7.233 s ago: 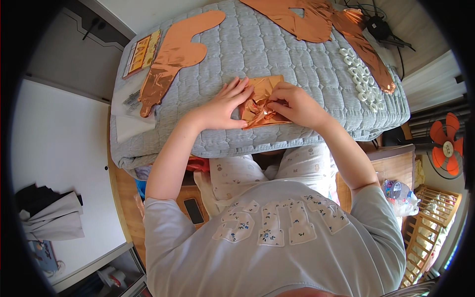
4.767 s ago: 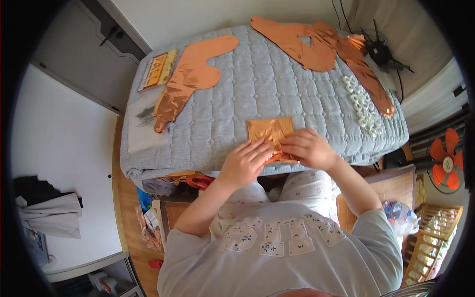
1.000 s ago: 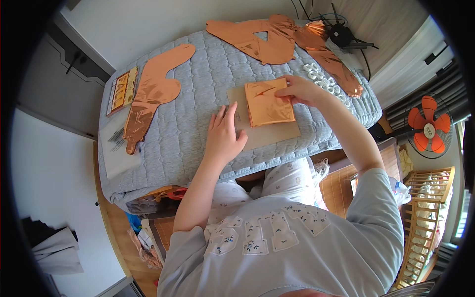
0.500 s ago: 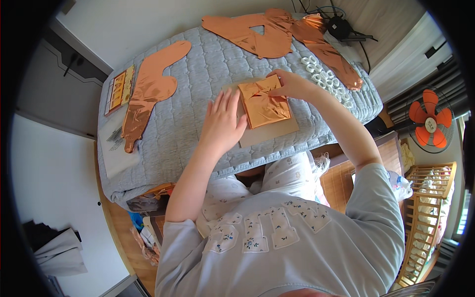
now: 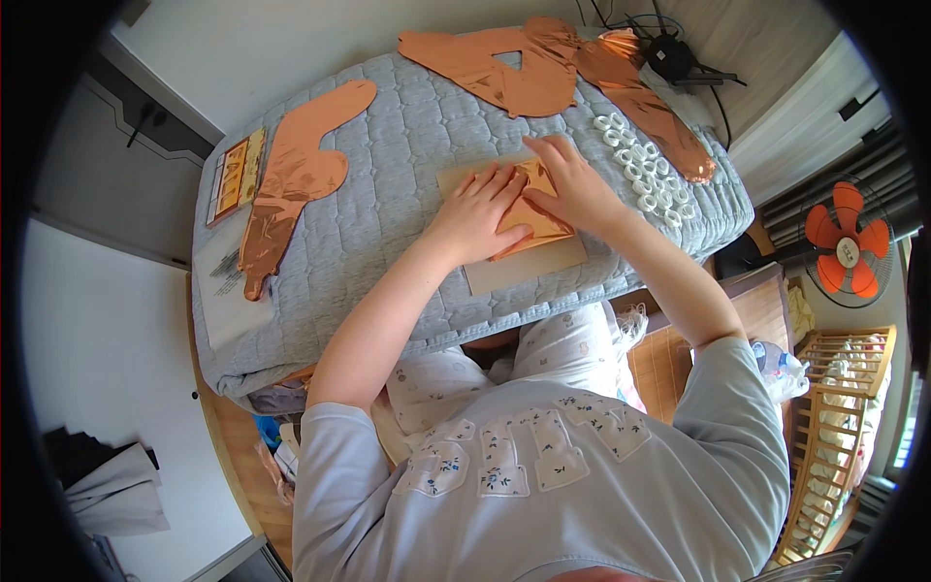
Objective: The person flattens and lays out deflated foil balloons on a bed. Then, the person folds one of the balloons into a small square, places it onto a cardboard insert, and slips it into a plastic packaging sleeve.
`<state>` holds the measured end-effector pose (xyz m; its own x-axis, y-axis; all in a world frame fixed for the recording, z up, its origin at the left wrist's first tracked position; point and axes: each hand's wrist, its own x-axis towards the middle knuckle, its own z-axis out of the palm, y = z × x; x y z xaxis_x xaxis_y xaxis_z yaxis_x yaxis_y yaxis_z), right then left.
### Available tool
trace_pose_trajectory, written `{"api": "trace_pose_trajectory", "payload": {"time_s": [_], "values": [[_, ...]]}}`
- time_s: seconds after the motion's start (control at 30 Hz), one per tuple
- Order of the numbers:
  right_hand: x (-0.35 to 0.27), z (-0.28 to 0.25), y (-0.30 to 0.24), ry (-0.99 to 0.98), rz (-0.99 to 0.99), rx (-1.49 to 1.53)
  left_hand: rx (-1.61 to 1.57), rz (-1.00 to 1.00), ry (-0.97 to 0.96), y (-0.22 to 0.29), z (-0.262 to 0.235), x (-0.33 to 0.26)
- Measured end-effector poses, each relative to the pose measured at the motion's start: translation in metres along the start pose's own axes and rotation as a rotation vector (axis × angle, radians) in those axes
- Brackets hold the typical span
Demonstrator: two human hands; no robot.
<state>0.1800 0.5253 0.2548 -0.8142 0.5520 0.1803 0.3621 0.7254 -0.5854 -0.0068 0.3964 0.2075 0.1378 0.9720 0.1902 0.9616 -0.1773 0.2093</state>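
A folded copper-coloured foil balloon (image 5: 531, 225) lies on a flat beige card (image 5: 509, 275) near the front edge of the quilted bed. My left hand (image 5: 475, 215) rests flat over the balloon's left part, fingers stretched out. Over its right side is my right hand (image 5: 578, 190), with fingers apart and the thumb pointing in across the foil. Both hands hide much of the balloon. To the right of them sit several small white ribbon coils (image 5: 648, 179) in rows.
On the grey bed cover (image 5: 388, 194), a flat number-shaped foil balloon (image 5: 301, 160) lies at left beside a printed packet (image 5: 236, 175). Other flat foil balloons (image 5: 514, 73) lie at the back. A black router (image 5: 669, 56) is at the far right corner. An orange-bladed fan (image 5: 847, 247) stands beyond.
My left hand has moved right, from beside the folded balloon onto it. My right hand has let go of the balloon's upper right part and opened its fingers.
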Motion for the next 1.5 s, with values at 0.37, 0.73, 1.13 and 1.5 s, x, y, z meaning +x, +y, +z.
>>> {"api": "trace_pose_trajectory", "payload": {"time_s": [0.37, 0.73, 1.13, 1.5], "values": [[-0.025, 0.0, 0.022, -0.207, -0.234, -0.296, 0.01, 0.03, 0.011, -0.001, -0.002, -0.003], [0.0, -0.025, 0.042, -0.359, -0.247, -0.285, 0.068, 0.226, -0.108, -0.014, -0.013, -0.006], [0.0, -0.034, 0.037, -0.466, -0.172, -0.426, -0.038, 0.191, -0.4, -0.018, -0.038, 0.0], [0.002, -0.037, 0.032, -0.496, -0.139, -0.47, -0.063, 0.187, -0.508, -0.019, -0.049, 0.006]]}}
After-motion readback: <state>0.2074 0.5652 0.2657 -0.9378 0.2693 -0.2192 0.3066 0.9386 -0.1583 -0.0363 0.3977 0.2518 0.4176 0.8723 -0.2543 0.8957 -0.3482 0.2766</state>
